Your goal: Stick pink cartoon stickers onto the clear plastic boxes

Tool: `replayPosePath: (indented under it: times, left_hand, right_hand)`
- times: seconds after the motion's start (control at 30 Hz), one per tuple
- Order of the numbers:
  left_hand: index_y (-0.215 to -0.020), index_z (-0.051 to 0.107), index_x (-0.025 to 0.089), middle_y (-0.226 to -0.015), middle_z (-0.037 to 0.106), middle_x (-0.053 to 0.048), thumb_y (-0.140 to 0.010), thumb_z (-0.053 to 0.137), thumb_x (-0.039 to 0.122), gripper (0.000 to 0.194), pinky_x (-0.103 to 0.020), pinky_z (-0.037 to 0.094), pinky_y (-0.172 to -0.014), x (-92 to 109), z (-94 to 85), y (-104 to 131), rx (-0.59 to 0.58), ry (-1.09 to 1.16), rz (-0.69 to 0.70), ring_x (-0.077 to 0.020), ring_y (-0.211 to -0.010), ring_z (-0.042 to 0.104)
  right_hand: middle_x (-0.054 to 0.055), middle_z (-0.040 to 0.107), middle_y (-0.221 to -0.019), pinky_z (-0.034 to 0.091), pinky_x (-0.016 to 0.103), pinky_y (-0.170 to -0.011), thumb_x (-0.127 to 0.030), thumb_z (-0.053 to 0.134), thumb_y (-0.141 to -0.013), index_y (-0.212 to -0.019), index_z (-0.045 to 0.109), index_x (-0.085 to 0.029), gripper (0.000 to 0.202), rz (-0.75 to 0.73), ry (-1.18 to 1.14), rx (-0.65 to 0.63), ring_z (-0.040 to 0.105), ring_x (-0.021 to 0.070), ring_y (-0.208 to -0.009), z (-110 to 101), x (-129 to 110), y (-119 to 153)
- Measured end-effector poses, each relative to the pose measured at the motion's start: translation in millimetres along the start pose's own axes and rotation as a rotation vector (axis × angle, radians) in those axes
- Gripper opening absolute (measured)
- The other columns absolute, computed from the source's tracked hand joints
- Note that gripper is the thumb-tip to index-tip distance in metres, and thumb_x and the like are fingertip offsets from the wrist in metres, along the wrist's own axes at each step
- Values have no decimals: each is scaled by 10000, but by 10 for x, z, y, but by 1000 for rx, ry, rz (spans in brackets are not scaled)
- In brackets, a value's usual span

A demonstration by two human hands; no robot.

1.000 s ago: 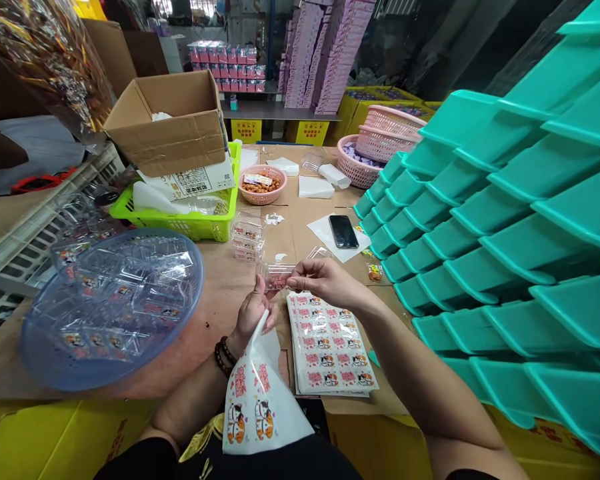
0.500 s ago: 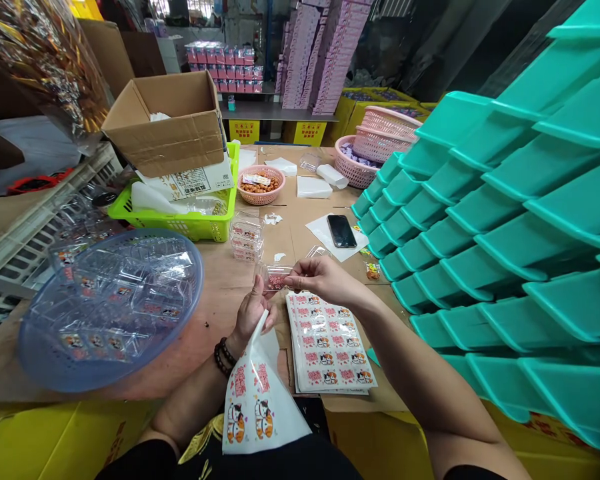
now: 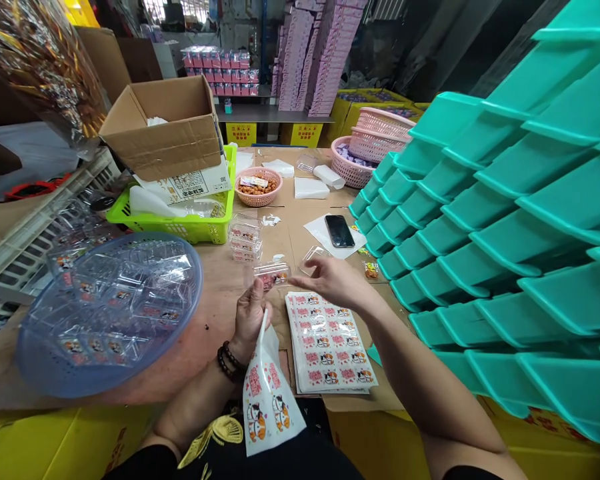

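My left hand [image 3: 250, 313] is closed on a sheet of stickers [image 3: 274, 407], printed with cartoon cats and pink lettering, which hangs bent below it. Its thumb reaches the near edge of a clear plastic box [image 3: 273, 275] bearing a cat label. At the right end of that box, my right hand [image 3: 325, 277] hovers with its fingers apart and nothing visible in them. Beneath my right wrist lies a stack of sticker sheets [image 3: 330, 343]. A small pile of labelled clear boxes [image 3: 245, 239] stands just beyond my left hand.
At the left is a blue basin [image 3: 30, 360] of labelled clear boxes. Behind it stands a green basket [image 3: 177, 230] with a cardboard carton [image 3: 170, 143]. Stacked teal bins [image 3: 480, 220] rise at the right. A phone [image 3: 339, 231] and a pink basket [image 3: 259, 199] lie farther back.
My right fingers have come off the label on the clear box and spread apart, moving slightly right. The cat end of the label now shows. The hanging sticker sheet has swung right.
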State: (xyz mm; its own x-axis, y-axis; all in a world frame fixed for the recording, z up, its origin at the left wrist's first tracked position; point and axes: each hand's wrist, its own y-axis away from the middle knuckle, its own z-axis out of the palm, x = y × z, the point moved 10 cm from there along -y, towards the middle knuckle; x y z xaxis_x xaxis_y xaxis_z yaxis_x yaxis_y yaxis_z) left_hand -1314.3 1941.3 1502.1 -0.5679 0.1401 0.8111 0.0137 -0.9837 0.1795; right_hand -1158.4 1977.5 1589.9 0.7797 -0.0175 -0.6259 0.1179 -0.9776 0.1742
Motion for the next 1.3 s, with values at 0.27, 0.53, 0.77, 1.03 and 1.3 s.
replayPosePath:
  times: [0.27,0.53,0.77,1.03,1.3]
  left_hand:
    - [-1033,727,169,-1165,721,-142,-777,634,681,580,-188,118,-259,-17,-12,-13,-132,30,-63,30,-274,283]
    - [-1208,659,147,-870,746,-93,-853,511,669,648,-203,202,-353,185,-479,-133,183,-245,70,-11,-329,307]
    - [-1060,703,136,-545,580,8,-891,455,658,602,-234,388,-527,346,-613,-225,293,-332,314,-106,-475,496]
    - [-883,676,170,-489,453,58,-896,467,640,515,-227,366,-512,449,-614,-198,414,-377,378,-100,-466,432]
    - [-1103,717,180,-1074,708,-106,-641,799,570,610,-254,505,-722,605,-106,-207,-173,-602,323,-193,-903,635]
  right_hand:
    - [163,606,-1303,525,446,-977,-504,839,-633,-1322,533,-155,830,-257,-528,-333,623,284,-1125,459,-299,-317]
    - [200,513,-1341,387,460,-1121,-339,775,-759,-1381,446,-123,737,-431,-137,423,468,305,-1297,114,-848,-1237]
    - [217,477,-1421,365,526,-1108,-501,767,-723,-1410,432,-122,853,-299,-9,236,441,358,-1336,318,-797,-1538]
    - [103,702,-1041,508,348,-782,-469,768,-715,-1083,664,-175,482,-382,-59,-170,651,233,-917,557,-664,-163]
    - [32,686,-782,344,255,-615,-152,643,-829,-836,660,-192,44,-282,229,13,600,160,-716,429,-161,327]
